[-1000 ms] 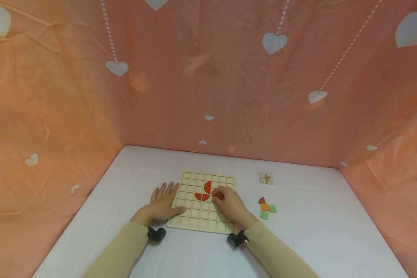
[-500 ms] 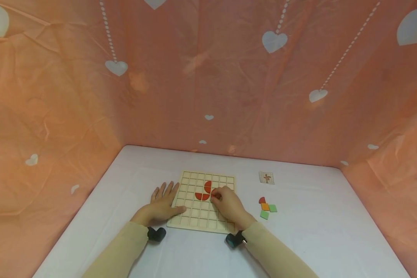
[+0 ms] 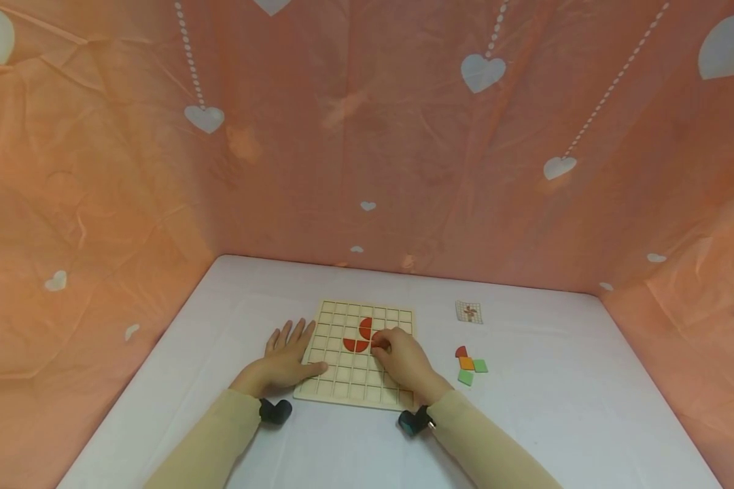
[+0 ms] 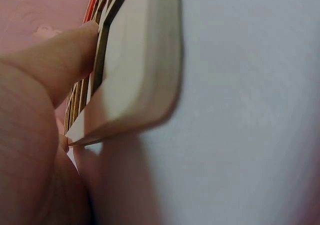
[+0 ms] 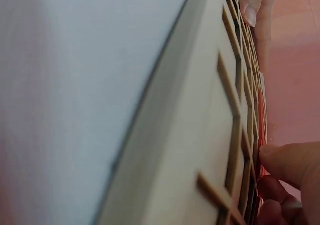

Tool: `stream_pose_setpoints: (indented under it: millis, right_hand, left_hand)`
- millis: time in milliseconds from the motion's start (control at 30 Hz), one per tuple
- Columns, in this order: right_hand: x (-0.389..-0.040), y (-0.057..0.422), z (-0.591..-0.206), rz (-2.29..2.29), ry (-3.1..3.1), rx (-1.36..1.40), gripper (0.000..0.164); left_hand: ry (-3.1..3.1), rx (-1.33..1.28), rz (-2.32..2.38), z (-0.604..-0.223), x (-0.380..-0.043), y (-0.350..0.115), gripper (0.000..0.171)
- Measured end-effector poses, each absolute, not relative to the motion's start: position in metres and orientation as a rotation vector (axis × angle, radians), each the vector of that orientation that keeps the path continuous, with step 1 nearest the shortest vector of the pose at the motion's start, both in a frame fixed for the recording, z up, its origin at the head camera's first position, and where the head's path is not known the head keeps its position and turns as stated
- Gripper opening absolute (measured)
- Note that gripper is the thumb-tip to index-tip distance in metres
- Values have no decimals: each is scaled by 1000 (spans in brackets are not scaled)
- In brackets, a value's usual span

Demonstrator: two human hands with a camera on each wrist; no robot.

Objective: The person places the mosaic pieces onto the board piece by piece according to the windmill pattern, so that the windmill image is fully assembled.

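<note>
A pale wooden grid board [image 3: 351,392] lies on the table under both hands. My left hand [image 3: 284,363] is spread flat at its left side, the thumb [image 4: 75,50] resting on the board's grid and the other fingers along the edge. Red quarter-circle tiles [image 3: 356,346] sit in cells near the middle, two side by side below another red pair [image 3: 365,329] that forms a half circle. Just right of them my right hand [image 3: 408,361] pinches a red tile [image 3: 376,337] between thumb and fingertips, down at the grid. The fingers hide most of that tile.
Right of the board lie a loose red quarter-circle tile [image 3: 461,352], an orange square tile [image 3: 467,363] and two green square tiles [image 3: 480,367]. Behind them is a small card [image 3: 469,312] with a pinwheel pattern on a grid. Orange heart-print cloth [image 3: 404,136] surrounds the white table [image 3: 526,435].
My right hand has shifted very slightly left with its fingertips still at the same red tile. The left hand and the board have stayed put.
</note>
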State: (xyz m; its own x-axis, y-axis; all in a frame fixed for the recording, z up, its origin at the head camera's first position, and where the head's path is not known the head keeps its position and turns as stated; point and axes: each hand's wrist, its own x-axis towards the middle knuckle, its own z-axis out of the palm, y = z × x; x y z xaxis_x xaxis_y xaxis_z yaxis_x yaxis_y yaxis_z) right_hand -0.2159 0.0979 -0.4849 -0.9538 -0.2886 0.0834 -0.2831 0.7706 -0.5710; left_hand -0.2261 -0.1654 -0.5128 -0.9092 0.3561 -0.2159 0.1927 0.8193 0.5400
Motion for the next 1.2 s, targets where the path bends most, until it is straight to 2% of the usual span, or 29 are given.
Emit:
stream_pose_setpoints:
  millis: [300,867,1200]
  right_hand:
    - [-213,105,-484,-1030,2885,-369,7]
    - [-206,213,-482,-1118,2994,97,36]
    - [-198,239,-491,-1057,2966,254,48]
  left_hand:
    - [2672,414,764,-503,-223,-163,98]
    - [2664,413,777,-508,-225,-165,98]
    - [2665,436,761,-503,-223,-166,97]
